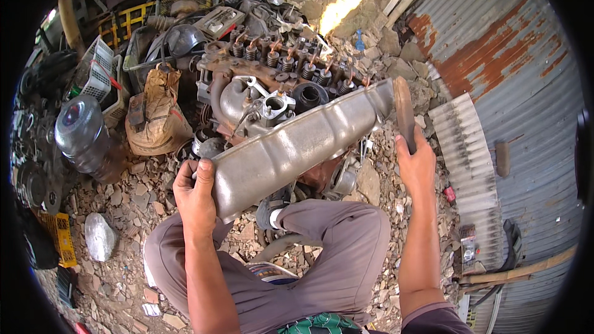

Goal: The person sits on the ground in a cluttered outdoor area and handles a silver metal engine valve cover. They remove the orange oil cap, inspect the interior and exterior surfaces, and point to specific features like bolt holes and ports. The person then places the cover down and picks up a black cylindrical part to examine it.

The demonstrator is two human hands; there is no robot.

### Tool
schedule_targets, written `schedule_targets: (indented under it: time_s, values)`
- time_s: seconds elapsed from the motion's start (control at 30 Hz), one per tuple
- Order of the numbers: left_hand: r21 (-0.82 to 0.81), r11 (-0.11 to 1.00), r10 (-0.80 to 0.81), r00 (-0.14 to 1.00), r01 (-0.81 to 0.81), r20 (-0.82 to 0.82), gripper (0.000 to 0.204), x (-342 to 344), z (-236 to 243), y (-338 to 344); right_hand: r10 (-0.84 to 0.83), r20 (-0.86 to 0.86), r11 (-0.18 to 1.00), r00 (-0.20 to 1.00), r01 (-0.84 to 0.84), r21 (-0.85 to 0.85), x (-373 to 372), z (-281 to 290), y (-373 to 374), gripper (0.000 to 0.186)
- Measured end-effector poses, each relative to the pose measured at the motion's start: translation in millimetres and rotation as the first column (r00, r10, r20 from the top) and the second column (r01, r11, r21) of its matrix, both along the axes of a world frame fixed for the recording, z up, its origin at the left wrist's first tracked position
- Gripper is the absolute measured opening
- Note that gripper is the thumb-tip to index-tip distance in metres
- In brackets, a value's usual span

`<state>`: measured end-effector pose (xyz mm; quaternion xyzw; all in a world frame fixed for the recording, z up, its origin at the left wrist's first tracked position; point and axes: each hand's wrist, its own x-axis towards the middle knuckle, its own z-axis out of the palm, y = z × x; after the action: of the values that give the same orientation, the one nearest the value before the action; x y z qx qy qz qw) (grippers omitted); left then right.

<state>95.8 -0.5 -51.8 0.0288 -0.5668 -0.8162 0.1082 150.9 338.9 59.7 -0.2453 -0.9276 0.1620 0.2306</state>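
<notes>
A long grey metal valve cover (291, 151) lies slantwise above my knees, its near end low on the left and its far end higher on the right. My left hand (197, 190) is closed on its near end, thumb on top. My right hand (416, 158) grips a flat brown wooden bar (404, 108) by its darker lower end. The bar stands almost upright beside the cover's far end; whether they touch, I cannot tell. Behind the cover sits a rusty engine (213, 68) with a row of valve springs (272, 59), partly hidden by it.
Broken stone covers the ground around my legs. To the left are a clear plastic water jug (80, 124), a brown sack (158, 111), a white basket (98, 69) and a yellow crate (60, 238). A rusty corrugated metal wall (526, 93) runs along the right.
</notes>
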Motion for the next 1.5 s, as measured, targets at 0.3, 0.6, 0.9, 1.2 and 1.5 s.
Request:
schedule_targets:
  time_s: [0.3,0.6,0.9,1.2,1.5]
  values:
    - [-0.022,1.0,0.011,1.0,-0.011,0.01,0.039,-0.1,-5.6,-6.8,0.072,0.043,0.987,0.996,-0.065,-0.144,17.6,-7.4,-12.8,0.057]
    - [-0.044,0.999,0.029,1.0,-0.029,-0.004,0.04,-2.4,-2.2,-0.7,0.162,-0.138,0.965,0.977,-0.186,-0.185,33.9,-42.1,-28.3,0.058]
    - [-0.021,0.999,0.026,1.0,-0.026,0.006,0.037,-1.7,-3.5,-1.4,0.13,-0.286,0.927,0.949,-0.219,-0.305,6.9,-13.2,-0.9,0.053]
    - [-0.128,0.991,0.019,0.999,-0.022,-0.029,0.039,2.5,-0.5,-6.1,0.178,-0.13,0.963,0.975,-0.2,-0.179,46.2,-72.3,35.5,0.057]
    - [-0.083,0.996,0.021,1.0,-0.022,-0.015,0.036,-2.2,-5.3,-4.2,0.239,-0.125,0.955,0.963,-0.256,-0.147,12.5,-37.6,17.9,0.054]
